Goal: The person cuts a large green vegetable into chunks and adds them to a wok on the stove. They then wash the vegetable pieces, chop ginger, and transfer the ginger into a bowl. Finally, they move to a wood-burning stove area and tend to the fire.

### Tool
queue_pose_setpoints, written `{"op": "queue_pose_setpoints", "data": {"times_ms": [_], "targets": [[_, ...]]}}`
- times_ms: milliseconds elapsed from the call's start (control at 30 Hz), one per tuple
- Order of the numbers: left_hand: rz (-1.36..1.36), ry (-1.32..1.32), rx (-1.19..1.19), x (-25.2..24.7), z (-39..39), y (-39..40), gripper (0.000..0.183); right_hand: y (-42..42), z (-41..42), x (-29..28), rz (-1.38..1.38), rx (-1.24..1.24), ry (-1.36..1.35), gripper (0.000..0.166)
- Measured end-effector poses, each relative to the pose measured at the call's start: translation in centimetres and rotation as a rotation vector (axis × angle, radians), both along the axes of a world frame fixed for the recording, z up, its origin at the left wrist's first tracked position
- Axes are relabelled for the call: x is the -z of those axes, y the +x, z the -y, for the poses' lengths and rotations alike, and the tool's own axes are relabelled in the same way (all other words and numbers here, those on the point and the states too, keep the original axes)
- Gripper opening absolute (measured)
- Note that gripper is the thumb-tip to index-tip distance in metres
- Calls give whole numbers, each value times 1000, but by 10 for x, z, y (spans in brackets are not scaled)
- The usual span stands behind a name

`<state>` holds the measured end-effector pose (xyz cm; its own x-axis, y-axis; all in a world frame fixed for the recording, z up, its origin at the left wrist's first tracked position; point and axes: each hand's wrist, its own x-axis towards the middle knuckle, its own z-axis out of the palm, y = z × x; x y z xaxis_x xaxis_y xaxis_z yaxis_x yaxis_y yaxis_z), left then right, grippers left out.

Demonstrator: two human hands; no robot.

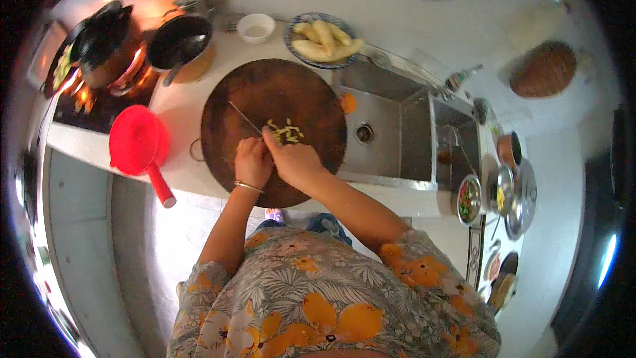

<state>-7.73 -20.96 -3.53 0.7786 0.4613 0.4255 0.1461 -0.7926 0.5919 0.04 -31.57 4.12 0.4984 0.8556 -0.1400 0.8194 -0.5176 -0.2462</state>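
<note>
A round, dark wooden chopping board (pixel 278 84) lies on the counter before me. Across its middle, my right hand (pixel 298 161) grips a knife (pixel 244 117), whose thin blade points away to the upper left. Close beside it, my left hand (pixel 253 161) rests low over the board with its fingers curled; whatever may be under them is hidden. Small pale yellow-green chopped pieces (pixel 285 132) are scattered on the wood just beyond my right hand. A bracelet circles my left wrist.
Left of the board sits a red plastic ladle (pixel 141 141); farther left, a dark pot (pixel 107 44) stands over a gas flame. A plate of peeled pale vegetables (pixel 323 42) and a white bowl (pixel 256 28) stand behind. The steel sink (pixel 382 139) adjoins the right side.
</note>
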Motion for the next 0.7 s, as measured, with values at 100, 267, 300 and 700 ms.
{"op": "queue_pose_setpoints", "data": {"times_ms": [100, 267, 300, 700], "targets": [[10, -24, -20, -2, 4, -8, 14, 7, 5, 2, -43, 9, 19, 63], [-144, -43, -103, -17, 5, -29, 29, 41, 25, -1, -366, 225, 213, 42], [-184, -82, -114, -26, 12, -31, 33, 51, 35, 4, -336, 256, 239, 38], [7, -17, 45, -40, 5, 34, 22, 111, 136, 53, -61, 571, 347, 15]]}}
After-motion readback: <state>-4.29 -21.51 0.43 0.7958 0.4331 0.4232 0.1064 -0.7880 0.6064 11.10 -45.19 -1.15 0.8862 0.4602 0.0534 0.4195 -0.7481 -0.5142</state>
